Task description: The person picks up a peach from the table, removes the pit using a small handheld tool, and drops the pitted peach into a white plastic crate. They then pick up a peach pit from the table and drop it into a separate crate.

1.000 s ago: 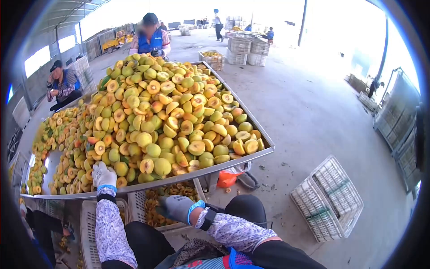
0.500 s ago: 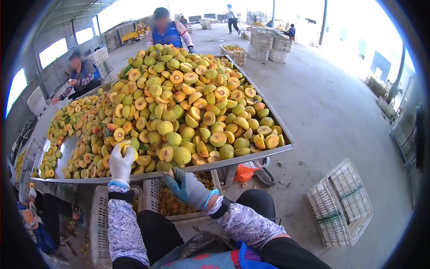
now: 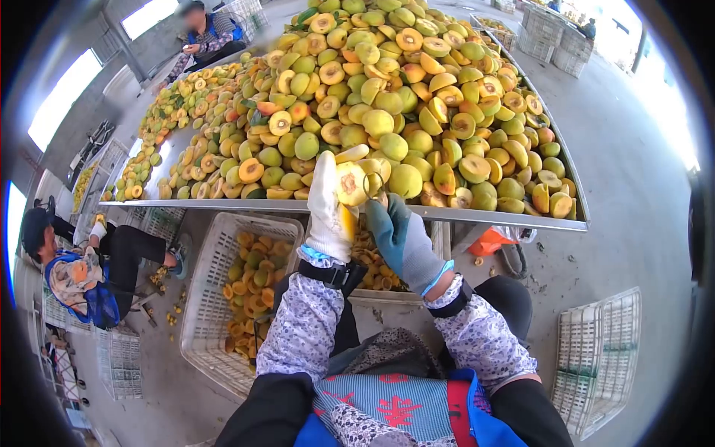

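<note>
My left hand (image 3: 326, 212), in a white glove, is closed around a yellow peach half (image 3: 350, 184) with its cut face turned toward me. A second yellow piece shows lower in the palm. Close on its right, my right hand (image 3: 402, 237), in a blue and grey glove, grips a small tool with a thin curved metal loop (image 3: 366, 183); its handle is mostly hidden by the fingers. The loop is at the edge of the cut face. Just beyond both hands rises a large heap of whole and halved peaches (image 3: 387, 123) on a metal-edged table (image 3: 514, 219).
Under the table edge stand a white crate (image 3: 199, 298) with peach halves and another crate (image 3: 439, 242) behind my wrists. An empty-looking white crate (image 3: 596, 357) lies at right. Co-workers sit at far left (image 3: 82, 276) and back left (image 3: 212, 37). An orange bag (image 3: 491, 240) hangs below the table.
My view has turned left and down. My left hand has come from the heap's edge with a peach half, and the two hands are now together, the tool's loop at the fruit.
</note>
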Tool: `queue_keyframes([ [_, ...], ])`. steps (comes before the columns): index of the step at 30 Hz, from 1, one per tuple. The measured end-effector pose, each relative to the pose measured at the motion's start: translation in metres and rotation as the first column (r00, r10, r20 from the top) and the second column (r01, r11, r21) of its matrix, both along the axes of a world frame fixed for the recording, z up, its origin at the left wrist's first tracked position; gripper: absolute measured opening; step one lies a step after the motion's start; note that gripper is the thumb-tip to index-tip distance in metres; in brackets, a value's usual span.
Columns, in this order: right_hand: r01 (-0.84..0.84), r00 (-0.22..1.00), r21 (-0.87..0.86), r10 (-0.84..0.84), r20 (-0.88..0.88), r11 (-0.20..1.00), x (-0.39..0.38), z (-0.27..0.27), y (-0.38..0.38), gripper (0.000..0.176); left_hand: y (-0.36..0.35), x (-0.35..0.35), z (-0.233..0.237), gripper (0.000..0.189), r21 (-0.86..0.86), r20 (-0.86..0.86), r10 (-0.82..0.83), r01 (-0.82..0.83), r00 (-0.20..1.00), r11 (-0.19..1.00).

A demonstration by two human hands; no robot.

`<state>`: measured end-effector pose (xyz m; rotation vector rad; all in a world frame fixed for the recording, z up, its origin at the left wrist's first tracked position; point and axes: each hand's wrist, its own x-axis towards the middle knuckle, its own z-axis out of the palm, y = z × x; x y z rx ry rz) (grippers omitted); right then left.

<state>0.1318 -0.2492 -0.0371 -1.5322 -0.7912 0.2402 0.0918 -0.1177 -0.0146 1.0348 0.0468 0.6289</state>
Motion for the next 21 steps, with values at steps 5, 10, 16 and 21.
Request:
queue_keyframes([
  [5, 0.016, 0.991, -0.081, -0.005, 0.134, 0.997, -0.007, 0.014, -0.001, 0.036, -0.012, -0.004, -0.003, 0.048, 0.171, 0.032, 0.129, -0.132, 0.991, 0.976],
  [10, 0.009, 0.985, -0.168, 0.020, 0.169, 0.986, -0.012, 0.007, 0.002, 0.031, -0.026, -0.009, 0.010, 0.050, -0.085, -0.075, 0.145, -0.152, 0.987, 0.985],
  [16, -0.057, 0.990, -0.247, 0.087, 0.114, 0.967, -0.014, -0.005, -0.002, 0.029, -0.022, -0.015, 0.011, 0.054, -0.068, -0.186, 0.112, -0.127, 0.976, 0.990],
  [21, -0.181, 0.983, -0.074, 0.178, -0.047, 0.981, -0.019, -0.024, 0.001, 0.030, -0.021, -0.020, 0.023, 0.056, 0.138, -0.321, 0.158, -0.119, 0.934, 0.983],
])
